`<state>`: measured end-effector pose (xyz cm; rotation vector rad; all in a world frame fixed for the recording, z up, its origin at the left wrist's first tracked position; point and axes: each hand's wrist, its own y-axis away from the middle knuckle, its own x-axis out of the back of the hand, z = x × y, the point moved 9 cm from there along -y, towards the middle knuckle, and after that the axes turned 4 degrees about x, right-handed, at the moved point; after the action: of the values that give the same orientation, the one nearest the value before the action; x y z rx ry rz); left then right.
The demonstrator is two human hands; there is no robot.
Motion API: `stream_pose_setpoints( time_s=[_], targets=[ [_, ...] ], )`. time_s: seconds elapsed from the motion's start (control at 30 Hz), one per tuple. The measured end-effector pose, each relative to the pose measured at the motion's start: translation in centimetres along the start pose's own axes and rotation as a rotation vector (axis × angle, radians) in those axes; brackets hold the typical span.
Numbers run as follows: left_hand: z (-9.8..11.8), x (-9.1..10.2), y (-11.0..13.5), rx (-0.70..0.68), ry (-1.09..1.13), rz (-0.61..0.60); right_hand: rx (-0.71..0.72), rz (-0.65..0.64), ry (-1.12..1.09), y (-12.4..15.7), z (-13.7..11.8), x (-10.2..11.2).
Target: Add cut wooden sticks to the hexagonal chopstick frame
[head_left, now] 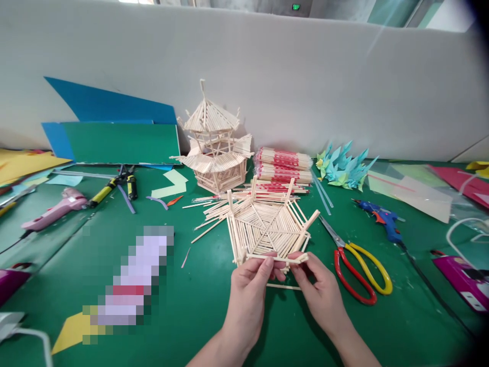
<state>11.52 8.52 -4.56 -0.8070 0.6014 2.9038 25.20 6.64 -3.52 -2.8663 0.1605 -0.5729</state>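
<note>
Left hand (249, 280) and right hand (318, 283) pinch one stick (281, 259), likely to steady it, by the near edge of the frame (267, 224) on the table (187, 311); scissors (341, 245) lie alongside, seemingly for reach.

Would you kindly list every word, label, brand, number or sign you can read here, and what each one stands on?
No text can be read for certain.
Green lit sign above the pale partition: characters too small to read.
Red-banded stick bundles: marks on the bands too small and blurred to read.
Pixelated patch: any writing there is hidden.
</note>
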Motion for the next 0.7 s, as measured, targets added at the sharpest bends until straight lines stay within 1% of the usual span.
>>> stream_pose_setpoints(
  time_s=[0.37, 0.53, 0.7],
  targets=[
    [0.49, -0.06, -0.32, -0.027, -0.036, 0.009, -0.014, -0.013, -0.028, -0.20, -0.23, -0.10],
    [0.31, 0.20, -0.31, -0.045, -0.049, 0.034, -0.023, -0.017, -0.030, -0.16, -0.14, -0.20],
    [0.19, 0.38, -0.35, -0.049, -0.025, 0.048, -0.014, 0.029, -0.017, -0.17, -0.43, 0.18]
  ],
)
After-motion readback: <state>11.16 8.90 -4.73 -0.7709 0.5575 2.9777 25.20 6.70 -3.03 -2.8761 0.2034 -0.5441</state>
